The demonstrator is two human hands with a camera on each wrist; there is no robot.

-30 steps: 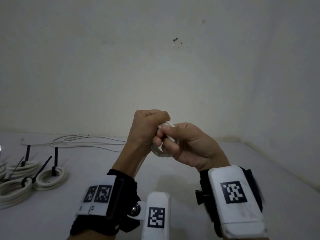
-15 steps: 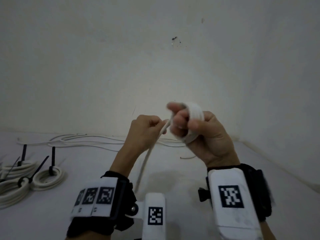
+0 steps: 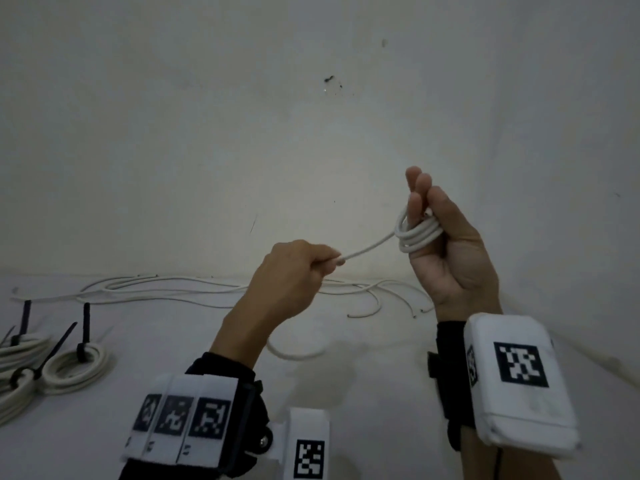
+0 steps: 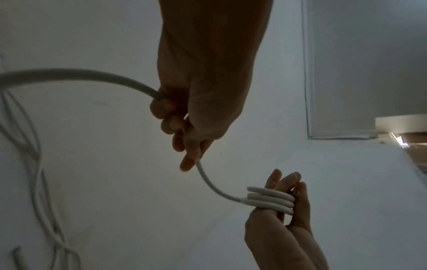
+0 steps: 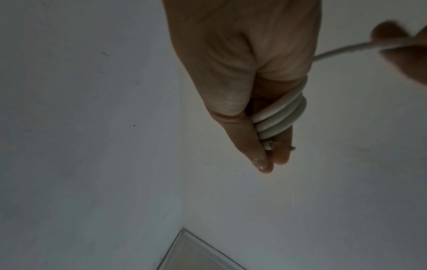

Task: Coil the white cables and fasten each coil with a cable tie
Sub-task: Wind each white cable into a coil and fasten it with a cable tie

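My right hand (image 3: pixel 446 244) is raised with its fingers straight and upright. A white cable (image 3: pixel 367 249) is wound about three turns round them as a small coil (image 3: pixel 420 235). In the right wrist view the thumb pins the cable's cut end (image 5: pixel 269 145) against the fingers, just beyond the coil (image 5: pixel 279 117). My left hand (image 3: pixel 298 268) is lower and to the left, fisted round the same cable. The strand runs taut from it to the coil (image 4: pixel 270 200). Behind the left hand (image 4: pixel 196 109) the cable curves away and hangs down to a slack loop (image 3: pixel 294 355) on the surface.
Several loose white cables (image 3: pixel 166 289) lie along the back of the white surface by the wall. At the left edge sit finished coils (image 3: pixel 74 367) bound with black cable ties (image 3: pixel 85 332). A second wall closes the right side.
The hands were clasped together on the coil; now they have parted. My right hand rose and straightened its fingers with the coil on them. My left hand slid left along the cable.
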